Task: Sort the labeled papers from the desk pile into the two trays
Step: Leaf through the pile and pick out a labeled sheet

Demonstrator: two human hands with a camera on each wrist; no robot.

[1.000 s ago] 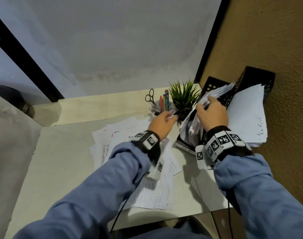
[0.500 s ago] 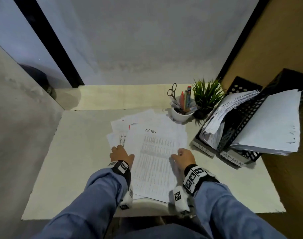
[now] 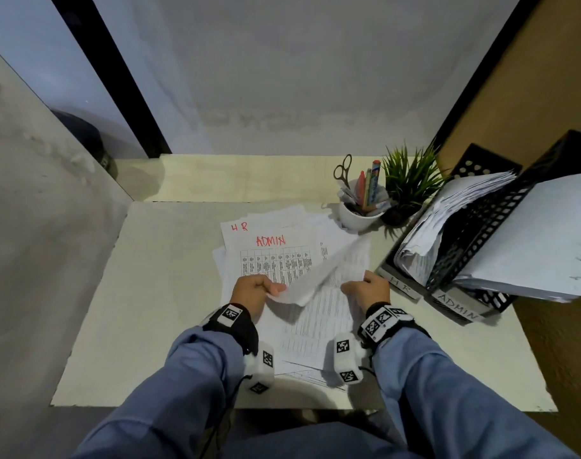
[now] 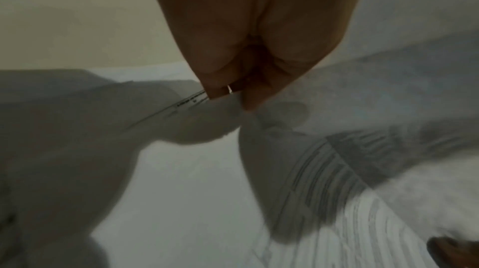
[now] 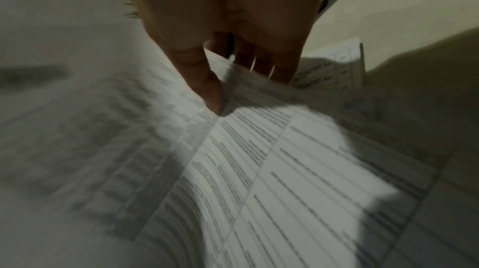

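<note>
From overhead, the left hand (image 3: 254, 293) and right hand (image 3: 365, 289) pinch one sheet (image 3: 318, 279) off the pile (image 3: 269, 256), likely to free it for the trays (image 3: 474, 233) at three o'clock. Left wrist: fingers (image 4: 220, 79) pinched on paper. Right wrist: thumb (image 5: 207, 88) and fingers clamp the sheet's edge.

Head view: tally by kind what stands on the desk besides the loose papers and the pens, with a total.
Black trays: 2, the HR tray and the ADMIN tray
White cup: 1
Potted plant: 1
Scissors, standing in the cup: 1
Total: 5
</note>
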